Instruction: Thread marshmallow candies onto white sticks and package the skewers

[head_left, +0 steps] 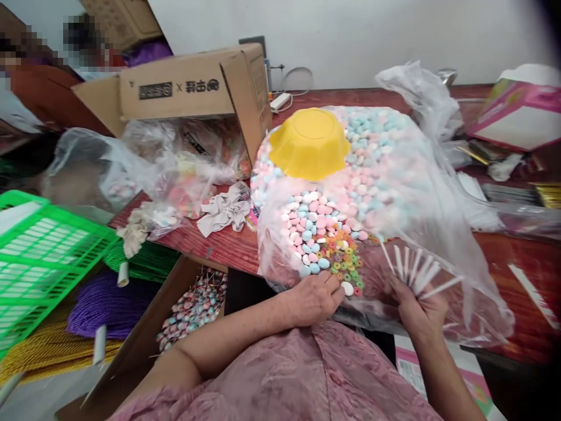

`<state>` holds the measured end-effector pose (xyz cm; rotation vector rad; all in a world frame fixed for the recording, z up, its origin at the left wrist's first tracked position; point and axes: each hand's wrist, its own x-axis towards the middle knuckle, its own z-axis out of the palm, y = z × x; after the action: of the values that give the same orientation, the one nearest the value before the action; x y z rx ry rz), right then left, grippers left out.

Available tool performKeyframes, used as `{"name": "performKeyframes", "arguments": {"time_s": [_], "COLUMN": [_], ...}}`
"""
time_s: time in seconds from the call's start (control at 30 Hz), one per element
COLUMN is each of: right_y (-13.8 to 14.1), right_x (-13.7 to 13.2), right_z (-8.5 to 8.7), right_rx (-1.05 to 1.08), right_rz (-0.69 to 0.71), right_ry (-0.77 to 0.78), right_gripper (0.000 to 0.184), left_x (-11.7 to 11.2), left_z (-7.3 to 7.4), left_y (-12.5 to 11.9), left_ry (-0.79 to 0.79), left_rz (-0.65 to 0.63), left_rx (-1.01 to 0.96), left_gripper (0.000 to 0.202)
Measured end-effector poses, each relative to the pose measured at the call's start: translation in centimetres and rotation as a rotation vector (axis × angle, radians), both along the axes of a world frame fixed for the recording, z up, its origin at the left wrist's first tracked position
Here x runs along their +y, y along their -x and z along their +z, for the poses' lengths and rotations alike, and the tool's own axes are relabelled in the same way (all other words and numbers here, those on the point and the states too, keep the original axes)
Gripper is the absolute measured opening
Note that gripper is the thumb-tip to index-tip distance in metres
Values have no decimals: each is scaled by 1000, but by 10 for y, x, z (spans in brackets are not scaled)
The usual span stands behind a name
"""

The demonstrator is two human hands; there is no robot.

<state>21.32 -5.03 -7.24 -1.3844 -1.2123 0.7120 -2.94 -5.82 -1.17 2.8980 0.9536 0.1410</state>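
My left hand [316, 298] rests at the near edge of a big clear plastic bag [421, 193] full of pink, blue and white candies [315, 222]. Its fingers are curled in a pinch beside a white candy [347, 288] and a patch of small coloured candy rings [344, 260]. My right hand [416, 310] is closed on a fan of several white sticks [416, 272] that point up and to the right. An upturned yellow bowl [309, 142] lies on top of the candy heap.
An open cardboard box [193, 88] lies on its side at the back left, with more plastic bags before it. A green plastic crate [39, 251] sits at the left above purple and yellow cord. A box with finished lollipops [193, 310] stands below the table edge.
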Motion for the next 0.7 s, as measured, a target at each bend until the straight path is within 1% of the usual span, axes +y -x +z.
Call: {"name": "performKeyframes", "arguments": {"time_s": [0.03,0.07,0.1,0.23,0.27,0.33,0.37,0.43,0.5,0.57,0.63,0.7], "right_y": [-1,-2,-2,2,4,6,7,8,10,14,20,27], "right_x": [0,0,2,12,14,12,9,-2,-14,-22,-24,-20], "right_z": [-3,-5,-5,1,4,10,14,24,37,52,63,69], "right_rx": [2,-14,-49,-265,-296,-301,-285,-257,-271,-306,-325,-320], "right_rz": [-38,-37,5,339,381,365,331,280,295,351,397,423], "right_ry": [-24,-33,-28,42,45,40,33,14,-15,-40,-59,-77], "right_gripper": [21,21,21,30,29,27,27,25,20,16,15,16], "left_x": [-1,-3,-4,-3,-1,5,8,16,24,30,34,35], "left_z": [0,0,1,-1,-3,-4,-4,-2,3,10,16,21], "left_y": [3,6,7,1,-2,-5,-5,-2,4,8,11,13], "left_ry": [-11,-9,3,63,79,160,233,437,694,959,1142,1196], "left_rz": [-6,0,16,98,107,129,159,290,468,586,633,668], "left_rx": [-8,-13,-13,3,-8,-108,-215,-555,-961,-1264,-1449,-1573], "left_gripper": [22,22,21,17,16,15,15,23,34,41,41,36]}}
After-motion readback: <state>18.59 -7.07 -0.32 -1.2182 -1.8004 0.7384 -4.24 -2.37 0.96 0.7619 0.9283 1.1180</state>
